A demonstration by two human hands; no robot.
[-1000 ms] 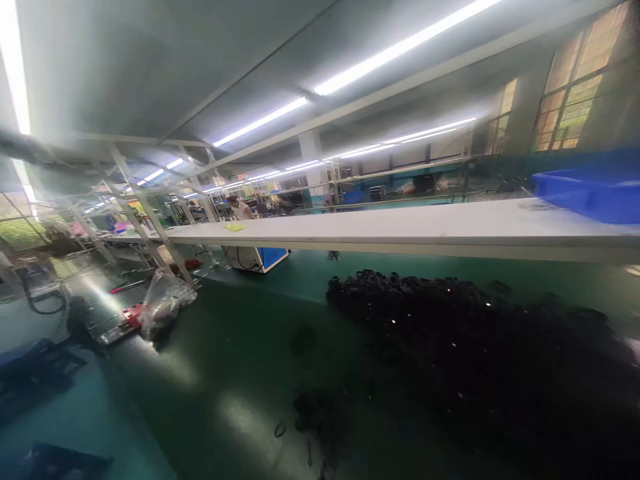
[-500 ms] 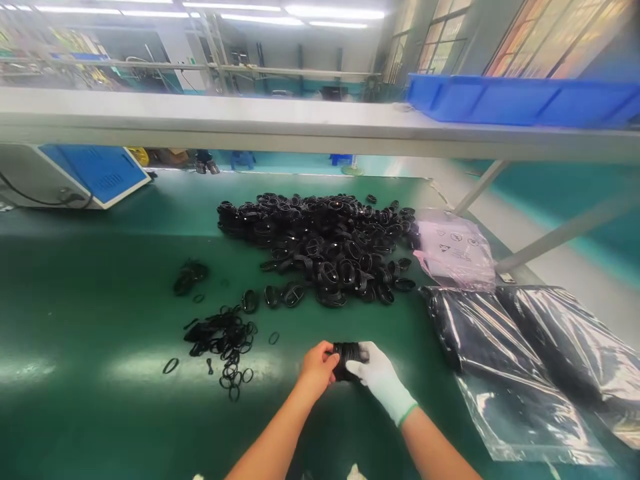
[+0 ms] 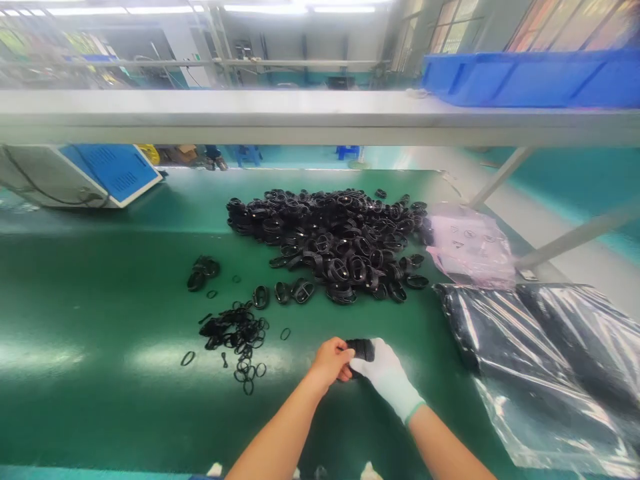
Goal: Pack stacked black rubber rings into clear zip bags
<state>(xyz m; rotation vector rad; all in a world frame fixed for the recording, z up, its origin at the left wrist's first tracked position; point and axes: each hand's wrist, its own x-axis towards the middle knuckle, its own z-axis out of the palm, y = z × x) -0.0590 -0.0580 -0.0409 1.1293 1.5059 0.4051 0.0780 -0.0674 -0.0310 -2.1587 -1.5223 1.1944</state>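
Note:
A coiled black cable (image 3: 361,349) is held between both hands low in the middle of the view. My bare left hand (image 3: 332,361) pinches its left end, fingers closed. My right hand (image 3: 386,371), in a white glove, wraps the coil from the right with the thumb across its front. The thumbs nearly meet, and the fingers hide part of the coil. To the left lies a loose heap of black rubber bands (image 3: 240,330), with a few single ones around it. Beyond the hands is a large pile of coiled black cables (image 3: 330,233).
Black items in clear plastic bags (image 3: 530,360) lie at right, behind them a pink plastic bag (image 3: 470,240). A shelf (image 3: 250,120) crosses above the green table (image 3: 100,413), carrying a blue bin (image 3: 530,80). A blue-and-grey machine (image 3: 110,173) stands back left.
The whole view has shifted, so things sit slightly further right. My right thumb has moved over the front of the coil toward my left fingers. Both hands still hold the coil.

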